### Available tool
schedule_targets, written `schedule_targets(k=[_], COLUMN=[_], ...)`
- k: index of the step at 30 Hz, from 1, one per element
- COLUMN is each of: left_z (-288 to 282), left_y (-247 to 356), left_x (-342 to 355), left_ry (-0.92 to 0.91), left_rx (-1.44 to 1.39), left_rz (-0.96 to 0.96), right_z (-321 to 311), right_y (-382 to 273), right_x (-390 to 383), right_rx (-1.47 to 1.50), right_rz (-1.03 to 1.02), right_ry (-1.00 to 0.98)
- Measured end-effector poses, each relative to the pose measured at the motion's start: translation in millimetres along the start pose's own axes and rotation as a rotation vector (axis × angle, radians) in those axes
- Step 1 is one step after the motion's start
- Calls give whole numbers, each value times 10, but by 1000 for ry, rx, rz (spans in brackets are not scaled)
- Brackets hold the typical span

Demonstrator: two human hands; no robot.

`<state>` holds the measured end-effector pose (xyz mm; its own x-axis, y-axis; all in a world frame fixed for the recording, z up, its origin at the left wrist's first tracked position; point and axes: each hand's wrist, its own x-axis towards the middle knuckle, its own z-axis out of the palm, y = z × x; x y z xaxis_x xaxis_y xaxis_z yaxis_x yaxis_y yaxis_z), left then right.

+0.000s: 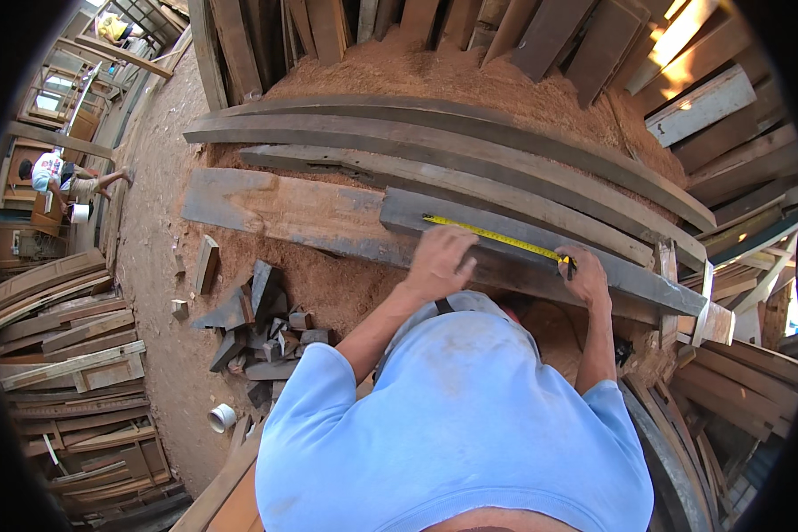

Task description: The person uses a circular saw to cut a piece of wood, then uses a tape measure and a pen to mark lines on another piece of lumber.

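Observation:
A yellow tape measure [496, 233] is stretched along the top of a dark grey timber beam [647, 279], which lies on a paler, stained plank [275, 204]. My left hand [443, 255] is just below the tape's free end at the beam's near edge, slightly blurred, its fingers bent but apart. At the tape's other end, my right hand [583, 277] grips the dark-and-yellow tape case. Behind the beam, several long weathered beams [452, 142] lie side by side on sawdust.
Stacked boards [62, 372] line the left, and planks [603, 44] lean at the back and right. Offcuts [262, 324] and a white bucket [222, 417] lie on the floor [164, 266] at my left. Another person [49, 173] is bent over near the far left, another white bucket beside them.

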<state>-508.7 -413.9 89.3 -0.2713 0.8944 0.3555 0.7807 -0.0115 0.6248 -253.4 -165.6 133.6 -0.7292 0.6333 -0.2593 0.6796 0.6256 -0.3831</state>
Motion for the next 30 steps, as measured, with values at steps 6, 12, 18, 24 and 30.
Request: schedule_targets(k=[6,12,18,24,30], left_z=[579,565,580,590,803], left_y=[139,204,281,136,83], left_x=[8,34,135,78,14], left_ry=[-203,-209,-151,-151,-35], left_rx=[143,155,172,256,308], left_rz=[5,-30,-11,-50,-1], right_z=[67,34,7,36,227], right_y=[15,-39,21,-18,323], right_x=[20,0,8,139,92], right_rx=[-34,-24,-46,-110,-52], right_rz=[47,89,101,74,17], right_ry=[20,32,15,1,30])
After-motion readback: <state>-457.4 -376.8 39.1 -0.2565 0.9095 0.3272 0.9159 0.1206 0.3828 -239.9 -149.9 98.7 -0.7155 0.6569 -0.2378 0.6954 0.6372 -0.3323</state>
